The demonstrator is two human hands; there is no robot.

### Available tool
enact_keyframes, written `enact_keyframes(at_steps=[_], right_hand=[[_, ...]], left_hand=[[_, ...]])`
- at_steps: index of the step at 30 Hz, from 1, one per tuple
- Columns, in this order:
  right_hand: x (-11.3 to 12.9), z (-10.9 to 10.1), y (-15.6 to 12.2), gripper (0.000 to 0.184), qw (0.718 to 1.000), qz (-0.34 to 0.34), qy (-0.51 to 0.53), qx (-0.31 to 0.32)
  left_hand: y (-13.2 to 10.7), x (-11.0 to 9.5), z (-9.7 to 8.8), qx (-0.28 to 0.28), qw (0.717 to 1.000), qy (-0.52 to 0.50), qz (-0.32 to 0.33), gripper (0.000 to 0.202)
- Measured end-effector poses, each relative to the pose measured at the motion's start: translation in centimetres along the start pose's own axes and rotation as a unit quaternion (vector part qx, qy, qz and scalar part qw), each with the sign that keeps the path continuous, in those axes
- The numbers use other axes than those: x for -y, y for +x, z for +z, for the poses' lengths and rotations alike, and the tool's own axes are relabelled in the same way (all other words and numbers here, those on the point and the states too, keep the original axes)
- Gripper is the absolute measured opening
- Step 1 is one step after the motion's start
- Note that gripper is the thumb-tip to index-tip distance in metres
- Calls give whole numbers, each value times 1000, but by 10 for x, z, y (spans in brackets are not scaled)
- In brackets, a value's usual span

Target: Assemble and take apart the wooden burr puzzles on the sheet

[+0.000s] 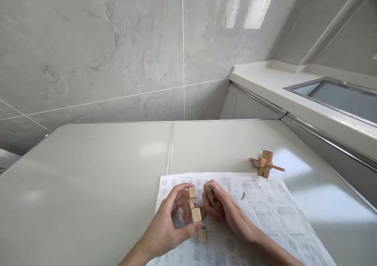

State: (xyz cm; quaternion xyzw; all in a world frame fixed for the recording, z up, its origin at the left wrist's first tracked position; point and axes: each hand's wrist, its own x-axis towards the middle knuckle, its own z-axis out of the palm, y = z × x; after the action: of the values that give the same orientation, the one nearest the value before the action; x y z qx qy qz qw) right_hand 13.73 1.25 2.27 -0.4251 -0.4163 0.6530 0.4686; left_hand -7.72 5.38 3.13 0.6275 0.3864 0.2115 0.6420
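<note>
My left hand (169, 224) pinches a pale, notched wooden puzzle piece (196, 215) lengthwise, index finger at the upper end and thumb at the lower end. Closed around a wooden stick-like piece (210, 194) is my right hand (222, 207); the stick's round-marked end points up out of the fist. Another small wooden block (202, 235) shows just below my left thumb, over the paper. It is partly hidden, and I cannot tell whether it joins the bit of wood visible behind the notched piece. Both hands are above a large printed sheet (265, 215).
A wooden assembly (265, 164) of crossed pieces, with thin sticks poking out, stands beyond the sheet's far right edge. Everything rests on a glossy white table (88, 195) with a seam. A tiled wall (118, 50) rises behind; a white counter with a sink (338, 93) borders the right.
</note>
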Motion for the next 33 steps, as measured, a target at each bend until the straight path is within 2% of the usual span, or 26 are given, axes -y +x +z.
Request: enact_keyframes(at_steps=[3,8,14,18,22,26,28,30,33], right_hand=[[-10,-3,-3,42,999,-21,-45,3],[-17,-5,-2,46,992,-80,-94,4],[-14,-1,-5,41,999,4,40,-6],[-19,-1,-3,41,996,-2,80,-29],[-20,-2,2,45,996,-7,80,-37],[-17,-2,3,48,995,3,88,-42],[-17,-2,4,48,995,1,90,-44],[-18,-2,4,47,995,-4,92,-46],[-17,-2,5,48,993,0,105,-52]], left_hand=[[0,2,0,-10,1000,-5,-3,67],[0,4,2,-27,1000,2,-11,69],[-2,6,7,-77,997,7,-14,69],[-1,4,3,-99,991,87,34,66],[3,4,-4,-158,954,236,97,55],[7,12,-4,-227,906,345,93,49],[8,13,-2,-220,898,370,91,53],[5,11,-2,-187,902,375,104,64],[-1,5,-1,-125,914,353,158,83]])
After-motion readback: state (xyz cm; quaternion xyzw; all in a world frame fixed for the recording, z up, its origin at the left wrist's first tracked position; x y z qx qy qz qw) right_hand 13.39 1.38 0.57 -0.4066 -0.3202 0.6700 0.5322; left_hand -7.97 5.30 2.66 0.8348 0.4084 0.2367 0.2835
